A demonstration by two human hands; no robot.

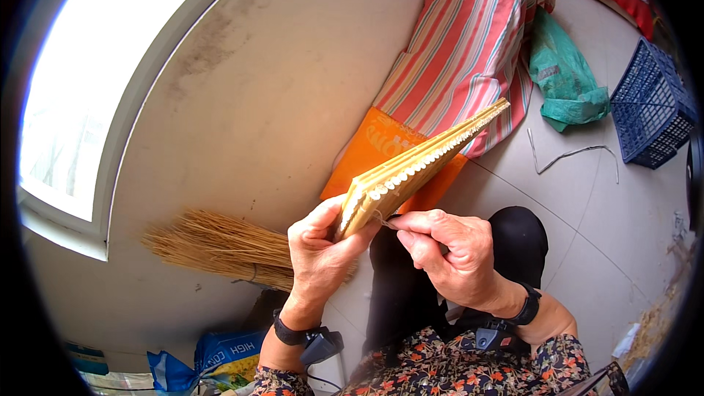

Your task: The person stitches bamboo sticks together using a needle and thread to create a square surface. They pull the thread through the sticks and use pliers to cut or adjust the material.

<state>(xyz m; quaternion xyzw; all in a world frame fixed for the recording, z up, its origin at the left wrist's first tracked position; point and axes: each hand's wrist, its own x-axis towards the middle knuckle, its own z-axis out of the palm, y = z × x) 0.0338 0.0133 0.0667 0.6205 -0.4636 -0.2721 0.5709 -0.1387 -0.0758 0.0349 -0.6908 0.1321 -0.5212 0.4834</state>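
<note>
A flat panel of pale yellow plant stalks (429, 160), laid side by side with their white cut ends showing along one edge, slants up and away in front of me. My left hand (320, 255) is closed around its near end, thumb on one side and fingers on the other. Close beside that thumb, my right hand (456, 258) pinches a thin pale thread (380, 217) at the panel's near corner. The fingertips of the right hand partly hide the thread, so I cannot tell whether a needle is there.
A bundle of dry stalks (227, 248) lies by the wall at left. Beyond the panel are an orange bag (359, 150) and a striped cloth (458, 37). A green bag (565, 73), a blue crate (655, 106) and a bent wire (576, 154) lie on the tiled floor at right.
</note>
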